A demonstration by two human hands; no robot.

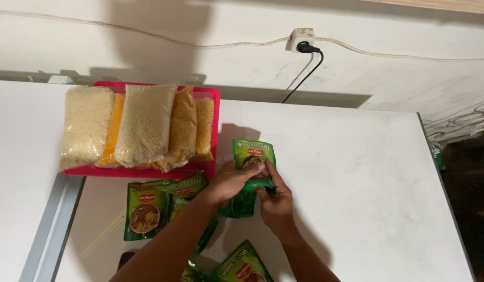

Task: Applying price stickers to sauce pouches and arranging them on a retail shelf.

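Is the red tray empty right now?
No, the red tray holds several clear bags of pale and orange grains lying side by side.

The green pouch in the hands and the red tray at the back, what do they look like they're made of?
Green pouch: likely flexible plastic film, glossy; it creases and shines where the left hand and right hand grip it.
Red tray: apparently rigid moulded plastic, with a smooth, uniformly bright rim. It holds clear, soft plastic bags of grain.

Green sauce pouch [252, 154] — upright, hand-held
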